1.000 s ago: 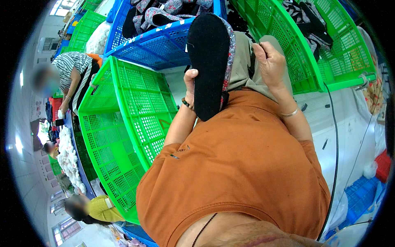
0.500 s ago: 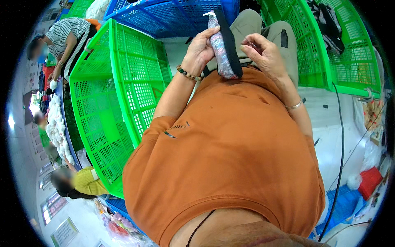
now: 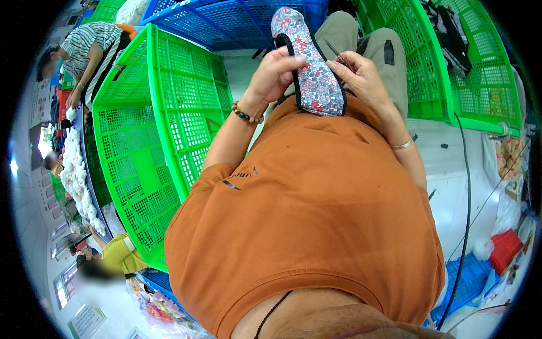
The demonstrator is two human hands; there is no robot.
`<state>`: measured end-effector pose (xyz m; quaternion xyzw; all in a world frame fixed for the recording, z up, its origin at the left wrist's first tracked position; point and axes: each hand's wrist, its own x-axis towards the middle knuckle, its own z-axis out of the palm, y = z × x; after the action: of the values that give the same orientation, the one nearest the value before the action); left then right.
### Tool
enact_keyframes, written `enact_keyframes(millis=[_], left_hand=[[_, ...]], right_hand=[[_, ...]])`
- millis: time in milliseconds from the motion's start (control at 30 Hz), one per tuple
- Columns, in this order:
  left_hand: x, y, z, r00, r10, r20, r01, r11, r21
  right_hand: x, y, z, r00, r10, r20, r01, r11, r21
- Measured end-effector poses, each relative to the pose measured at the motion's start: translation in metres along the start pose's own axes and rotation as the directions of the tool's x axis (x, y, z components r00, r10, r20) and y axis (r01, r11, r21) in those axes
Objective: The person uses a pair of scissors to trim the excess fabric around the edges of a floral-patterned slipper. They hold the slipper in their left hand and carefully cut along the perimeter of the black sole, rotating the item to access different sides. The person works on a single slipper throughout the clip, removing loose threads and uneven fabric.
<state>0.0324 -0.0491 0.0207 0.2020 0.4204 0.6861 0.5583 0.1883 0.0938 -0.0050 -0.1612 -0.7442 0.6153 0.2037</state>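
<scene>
My left hand (image 3: 272, 78) is closed on a long padded fabric piece (image 3: 319, 79) with a small floral print in grey, red and white and black edging. The thumb lies on its printed face and the other fingers go behind. The piece stands nearly upright in front of my waist, narrower in the middle and rounded at both ends. Just right of it, my right hand (image 3: 366, 78) pinches a thin, dark, pointed tool (image 3: 332, 47). Its tip points up and left beside the fabric's edge; its handle is hidden in the fingers, so its exact kind cannot be made out.
A green perforated crate (image 3: 186, 107) stands at my left and a blue one (image 3: 226, 25) ahead. To the right, another green crate (image 3: 415, 62) holds dark fabric pieces (image 3: 451, 42). A black cable (image 3: 470, 186) hangs at the right. Several people work along a table at far left.
The fabric piece has turned from its black edge side to show its floral face. My right fingers have drawn closer to it, and the thin tool now shows plainly.
</scene>
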Motion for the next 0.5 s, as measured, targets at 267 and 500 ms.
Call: enact_keyframes(millis=[267,500], left_hand=[[-0.013,-0.004,0.003,0.978,-0.156,0.136,0.023,0.734,0.679],[0.000,0.002,0.016,0.981,-0.142,-0.133,0.168,0.963,0.212]], right_hand=[[0.002,0.006,-0.002,1.000,-0.016,0.021,0.017,0.999,-0.036],[0.001,-0.015,-0.011,0.999,-0.049,-0.015,0.049,0.998,0.046]])
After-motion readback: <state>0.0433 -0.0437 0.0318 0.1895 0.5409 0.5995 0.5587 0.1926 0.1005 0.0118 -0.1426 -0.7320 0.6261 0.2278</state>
